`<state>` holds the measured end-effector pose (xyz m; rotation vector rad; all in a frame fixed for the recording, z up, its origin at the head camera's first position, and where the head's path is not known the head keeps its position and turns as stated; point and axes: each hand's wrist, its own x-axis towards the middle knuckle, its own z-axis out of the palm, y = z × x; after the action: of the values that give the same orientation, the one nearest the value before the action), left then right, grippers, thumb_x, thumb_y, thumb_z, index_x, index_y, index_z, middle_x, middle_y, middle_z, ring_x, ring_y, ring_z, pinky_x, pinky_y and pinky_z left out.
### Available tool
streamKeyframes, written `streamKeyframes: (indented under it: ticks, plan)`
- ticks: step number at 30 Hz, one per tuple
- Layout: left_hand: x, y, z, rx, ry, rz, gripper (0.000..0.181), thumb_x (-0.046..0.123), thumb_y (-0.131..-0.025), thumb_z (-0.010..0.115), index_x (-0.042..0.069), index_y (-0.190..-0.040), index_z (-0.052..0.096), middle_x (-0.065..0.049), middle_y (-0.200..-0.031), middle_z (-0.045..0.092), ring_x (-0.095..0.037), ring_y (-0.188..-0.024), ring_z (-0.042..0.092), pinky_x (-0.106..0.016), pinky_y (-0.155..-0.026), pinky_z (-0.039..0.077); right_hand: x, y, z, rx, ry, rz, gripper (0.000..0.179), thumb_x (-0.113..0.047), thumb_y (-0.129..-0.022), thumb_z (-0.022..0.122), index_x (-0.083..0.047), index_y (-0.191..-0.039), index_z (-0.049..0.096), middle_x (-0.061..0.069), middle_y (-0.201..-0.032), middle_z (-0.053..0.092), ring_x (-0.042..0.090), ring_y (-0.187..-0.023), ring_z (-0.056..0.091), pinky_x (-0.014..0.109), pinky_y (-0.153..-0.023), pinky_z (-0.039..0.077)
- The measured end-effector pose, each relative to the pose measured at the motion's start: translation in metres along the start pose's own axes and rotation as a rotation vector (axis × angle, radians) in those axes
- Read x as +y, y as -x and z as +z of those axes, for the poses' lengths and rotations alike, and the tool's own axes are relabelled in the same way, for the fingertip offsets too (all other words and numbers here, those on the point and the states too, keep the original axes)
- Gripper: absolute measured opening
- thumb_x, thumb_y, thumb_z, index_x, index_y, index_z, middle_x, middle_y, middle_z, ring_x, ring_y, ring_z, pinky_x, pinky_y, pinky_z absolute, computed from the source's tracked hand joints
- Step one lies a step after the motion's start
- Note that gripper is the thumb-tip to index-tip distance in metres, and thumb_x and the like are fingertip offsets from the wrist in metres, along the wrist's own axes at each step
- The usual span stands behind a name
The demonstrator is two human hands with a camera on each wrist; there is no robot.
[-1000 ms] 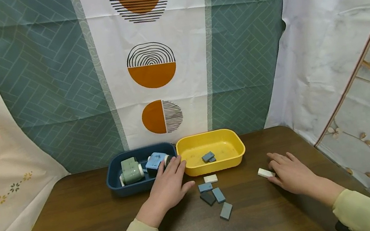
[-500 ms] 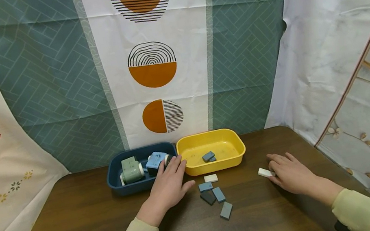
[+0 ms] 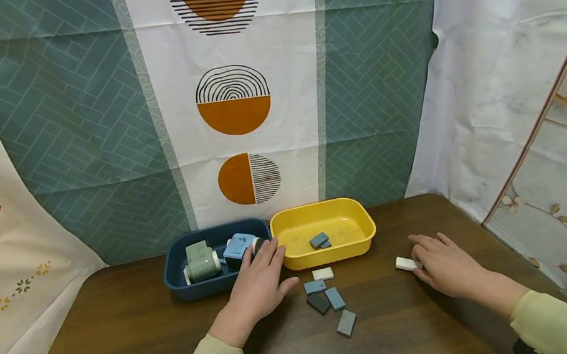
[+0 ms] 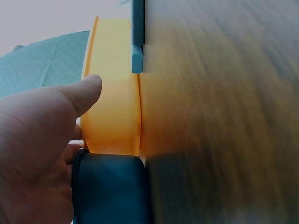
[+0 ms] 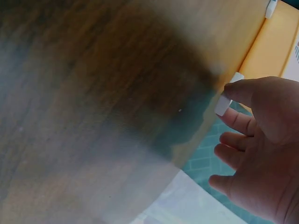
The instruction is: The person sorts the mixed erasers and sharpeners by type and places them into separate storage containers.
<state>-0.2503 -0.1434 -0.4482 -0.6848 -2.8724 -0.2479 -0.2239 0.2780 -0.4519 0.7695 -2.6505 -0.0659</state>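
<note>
A small white rectangular block lies at the right of the table, pinched between the thumb and a finger of my right hand. In the right wrist view the white block shows at the thumb tip, with the other fingers spread apart. My left hand has its fingers extended over the adjoining edges of a navy bin and a yellow bin. Its thumb stands out in front of the yellow wall. To its right lie another white block, several blue-grey blocks and a dark block.
The navy bin holds a green toy-like object and a blue one, partly behind my left fingers. Blue-grey blocks lie in the yellow bin. Both bins stand at the back of the brown table, before a hanging patterned cloth.
The white block at my right hand has shifted very slightly. Both hands, the bins and the other blocks keep their places.
</note>
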Motion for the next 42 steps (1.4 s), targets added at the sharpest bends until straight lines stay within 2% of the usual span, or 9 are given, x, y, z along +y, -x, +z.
streamKeyframes:
  ticks: [19,42]
  plan:
    - [0.001,-0.001,-0.001,-0.008,0.008,-0.004,0.079,0.054,-0.108,0.069,0.008,-0.168,0.047,-0.014,-0.179,0.033,-0.032,-0.166,0.028,-0.061,-0.135,0.012,0.001,-0.012,-0.016,0.050,-0.028,-0.003,0.028,-0.013,-0.093,0.088,-0.013,-0.092,0.060,0.028,-0.140,0.066,0.046,-0.128,0.066,0.076,-0.107,0.048]
    - [0.000,-0.001,0.001,0.004,0.004,0.001,0.079,0.054,-0.107,0.070,0.008,-0.167,0.048,-0.014,-0.178,0.035,-0.033,-0.165,0.030,-0.061,-0.135,0.014,-0.007,-0.039,-0.035,0.072,-0.075,-0.009,0.023,-0.012,-0.094,0.084,-0.012,-0.093,0.061,0.028,-0.143,0.065,0.045,-0.135,0.062,0.077,-0.112,0.043]
